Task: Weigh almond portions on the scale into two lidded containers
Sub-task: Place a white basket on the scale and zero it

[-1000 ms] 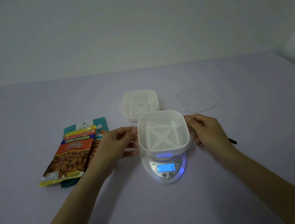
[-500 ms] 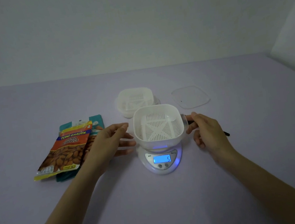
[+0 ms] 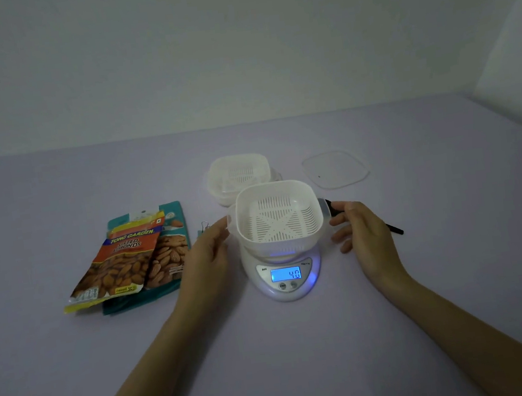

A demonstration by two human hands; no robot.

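Container (image 3: 280, 218) with slotted insert sits on the scale (image 3: 284, 277) (display reads 40). Left hand (image 3: 207, 257) and right hand (image 3: 360, 231) flank it, fingers relaxed, holding nothing; almond bags (image 3: 129, 263) lie left on the table (image 3: 305, 357).

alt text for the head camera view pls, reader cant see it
An empty white slotted plastic container sits on a white digital scale reading 40, the left hand and right hand open on either side. Two printed almond bags lie left of it; a second white slotted container and a clear square lid lie behind.
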